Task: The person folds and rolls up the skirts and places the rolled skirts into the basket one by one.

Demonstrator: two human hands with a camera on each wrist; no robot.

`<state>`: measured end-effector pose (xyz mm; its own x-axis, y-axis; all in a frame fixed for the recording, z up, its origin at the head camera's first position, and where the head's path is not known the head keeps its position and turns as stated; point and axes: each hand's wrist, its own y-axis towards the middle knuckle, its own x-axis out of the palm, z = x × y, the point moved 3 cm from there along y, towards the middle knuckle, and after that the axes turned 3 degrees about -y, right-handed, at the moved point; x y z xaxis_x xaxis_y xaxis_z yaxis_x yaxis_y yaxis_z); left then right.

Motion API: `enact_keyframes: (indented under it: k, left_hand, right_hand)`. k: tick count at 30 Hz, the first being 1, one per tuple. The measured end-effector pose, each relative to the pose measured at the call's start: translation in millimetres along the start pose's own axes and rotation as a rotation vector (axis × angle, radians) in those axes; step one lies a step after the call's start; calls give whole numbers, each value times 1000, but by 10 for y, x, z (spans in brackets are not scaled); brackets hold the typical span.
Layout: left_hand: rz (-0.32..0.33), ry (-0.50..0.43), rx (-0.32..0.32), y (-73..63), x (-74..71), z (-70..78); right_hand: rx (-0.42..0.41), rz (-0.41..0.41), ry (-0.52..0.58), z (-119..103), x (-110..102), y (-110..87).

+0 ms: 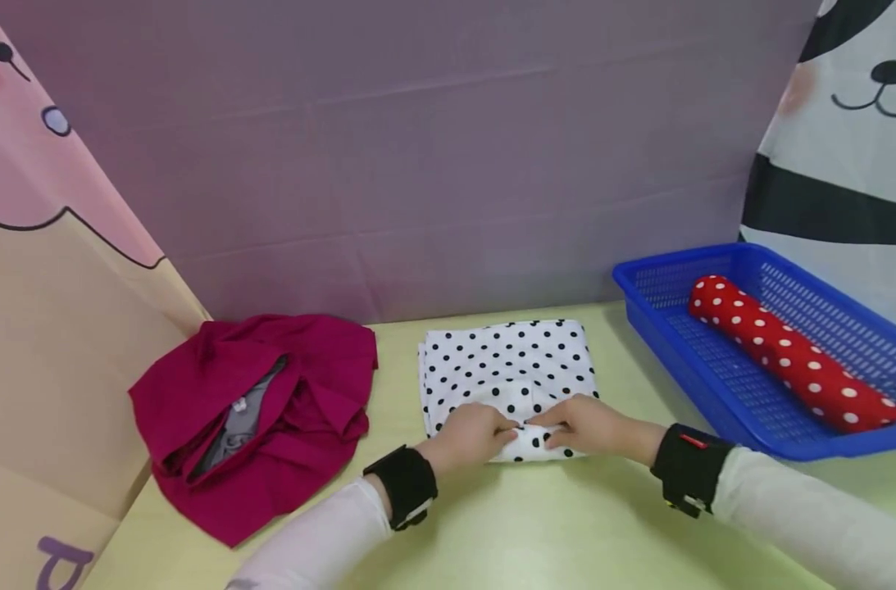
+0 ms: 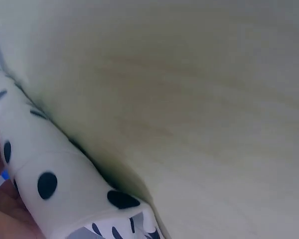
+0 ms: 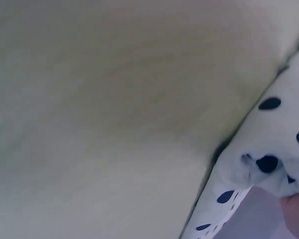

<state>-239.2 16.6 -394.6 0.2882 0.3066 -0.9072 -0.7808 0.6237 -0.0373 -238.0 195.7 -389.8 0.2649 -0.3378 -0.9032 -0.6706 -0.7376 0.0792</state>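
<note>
A white cloth with black polka dots (image 1: pixel 510 356) lies folded into a rectangle, its near edge turned over into a thick roll. My left hand (image 1: pixel 471 434) pinches this rolled edge near its middle. Just to the right, my right hand (image 1: pixel 591 426) grips the same edge between thumb and fingers, the fingertips of both hands close together. In the left wrist view the rolled cloth (image 2: pixel 65 174) runs diagonally, with fingers at its lower left. The right wrist view has the cloth (image 3: pixel 269 144) puckered beside the fingers at the right border.
Left of the hands, a crumpled magenta garment (image 1: pixel 307 410) with a grey inner part lies on the pale yellow table (image 1: pixel 521 533). A blue plastic basket (image 1: pixel 684 381) stands at the right, holding a rolled red cloth with white dots (image 1: pixel 787 352). A purple-grey backdrop (image 1: pixel 455 164) rises behind.
</note>
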Motion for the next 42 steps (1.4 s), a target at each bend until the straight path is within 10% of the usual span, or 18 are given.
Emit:
enact_keyframes:
  k: [11,15,25,32,42]
  left_hand:
    - [-20,-114,-79,105,46,-29]
    - [-21,-114,-99,96,56,-20]
    - [67,294,174,-115,76,21]
    - [125,448,224,-172,27,57]
    - [98,315,157,-54,-13,13]
  right_hand:
    - [-339,254,-929,-367,210,-223]
    - [-347,247,-1073,-425,286,-221]
    - [-259,156,-891,-416,272,-80]
    - [-174,142,-592,-320,149,-8]
    - [-103,21,-278,-80,-44,168]
